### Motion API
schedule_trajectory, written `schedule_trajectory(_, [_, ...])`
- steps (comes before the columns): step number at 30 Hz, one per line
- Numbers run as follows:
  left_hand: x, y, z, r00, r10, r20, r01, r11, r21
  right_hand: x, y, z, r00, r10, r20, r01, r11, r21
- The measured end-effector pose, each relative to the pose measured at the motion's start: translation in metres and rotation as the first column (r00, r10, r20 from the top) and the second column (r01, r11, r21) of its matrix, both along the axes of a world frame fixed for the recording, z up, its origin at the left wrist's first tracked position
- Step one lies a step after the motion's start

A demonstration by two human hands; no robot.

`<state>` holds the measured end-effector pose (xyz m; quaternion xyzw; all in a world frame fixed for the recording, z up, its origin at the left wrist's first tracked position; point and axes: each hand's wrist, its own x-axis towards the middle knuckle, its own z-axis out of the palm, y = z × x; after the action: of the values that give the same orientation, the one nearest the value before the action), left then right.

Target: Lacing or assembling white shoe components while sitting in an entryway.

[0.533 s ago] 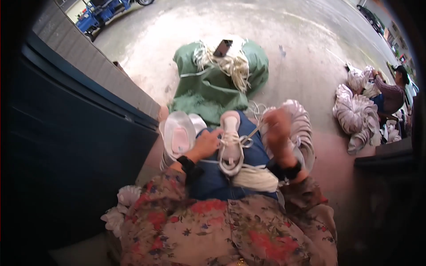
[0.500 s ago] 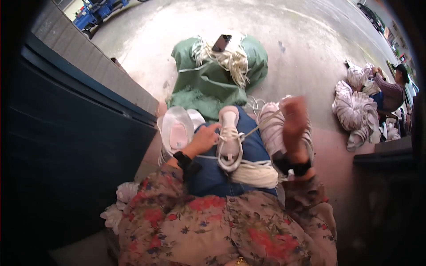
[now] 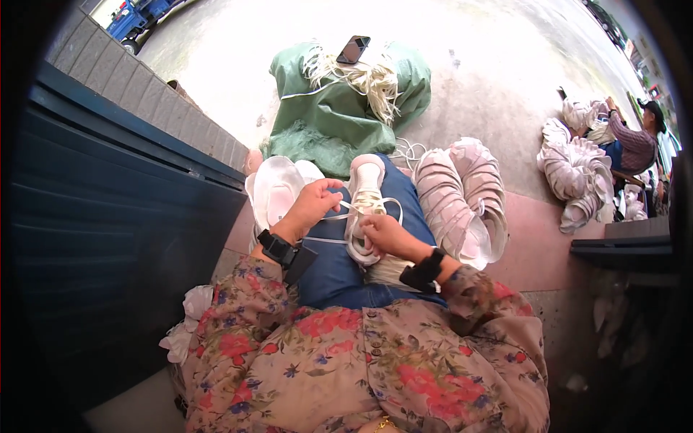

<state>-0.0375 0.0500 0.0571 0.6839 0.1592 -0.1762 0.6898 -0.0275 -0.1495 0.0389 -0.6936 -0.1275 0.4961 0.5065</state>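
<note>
A whitish shoe upper (image 3: 368, 173) lies lengthwise on my lap over blue jeans, its toe pointing away from me. Cream shoelace (image 3: 394, 201) runs through its eyelets and loops out to the right. My left hand (image 3: 310, 206), at the shoe's left side, is closed in a pinch on a lace end stretched toward the eyelets. Over the shoe's opening, my right hand (image 3: 392, 237) is closed too, fingertips pressed together at the lace; the exact grip is partly hidden. A bundle of cream laces (image 3: 386, 270) lies on my lap, partly under my right wrist.
Nested shoe uppers (image 3: 437, 191) stand in rows to my right, with more uppers (image 3: 274, 186) at my left. Ahead, a green sack (image 3: 317, 119) bears loose laces and a phone (image 3: 354, 49). A dark blue panel (image 3: 130, 187) borders the left. Far right, another person (image 3: 639, 144) sits beside heaped uppers.
My right hand has come down from the far right, where it was pulling a lace taut, back to the shoe. My left hand has drawn slightly away from the shoe, pinching a lace.
</note>
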Motion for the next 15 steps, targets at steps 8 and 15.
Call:
schedule_trajectory(8, [-0.024,0.010,-0.004,0.750,-0.661,-0.011,0.035,0.023,0.999,-0.016,0.024,-0.036,0.846,-0.235,0.478,0.284,0.958,-0.033])
schedule_trajectory(15, [-0.028,0.004,-0.021,0.908,-0.359,0.215,-0.146,0.208,0.967,-0.020,0.029,-0.028,0.658,-0.114,0.745,0.316,0.939,-0.135])
